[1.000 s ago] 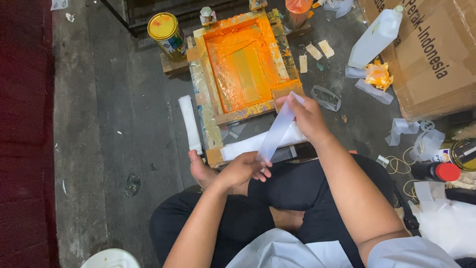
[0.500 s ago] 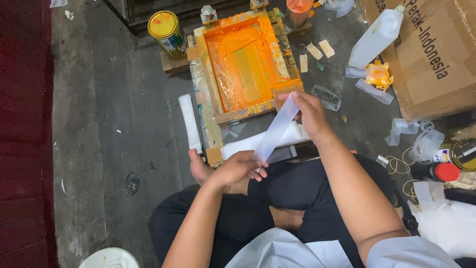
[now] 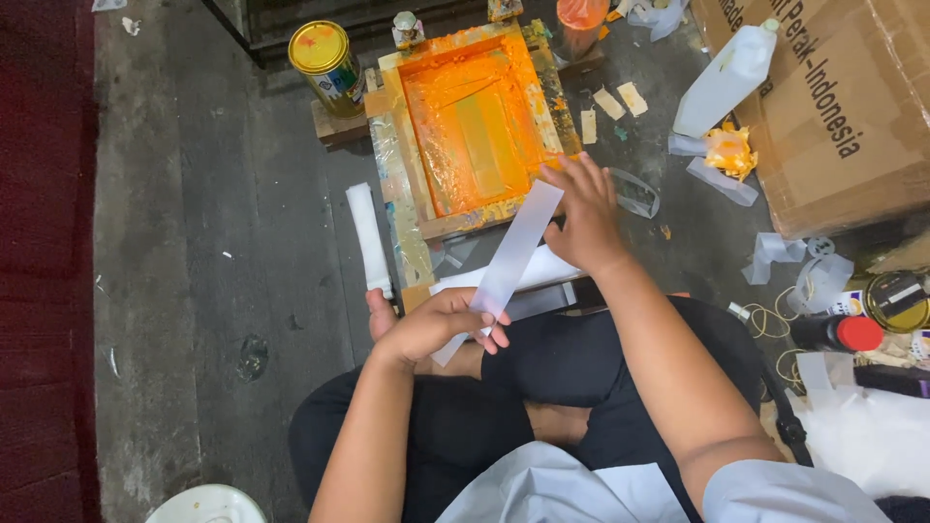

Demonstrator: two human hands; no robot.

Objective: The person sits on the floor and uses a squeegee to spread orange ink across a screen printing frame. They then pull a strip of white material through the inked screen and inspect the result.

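I sit cross-legged on the floor. Both hands hold one long white strip stretched diagonally between them. My left hand pinches its lower end above my knee. My right hand grips its upper end, right beside the near right corner of a wooden printing screen frame smeared with orange ink. A stack of white strips lies under the held one at the frame's near edge.
A yellow-lidded paint can stands left of the frame. A rolled white piece lies on the grey floor. A white plastic bottle and cardboard box sit at the right, with cans, a red-capped bottle and scraps.
The strip has been pulled straight between my hands. My right hand has shifted with its upper end toward the frame's near corner; my left hand stays by my knee.
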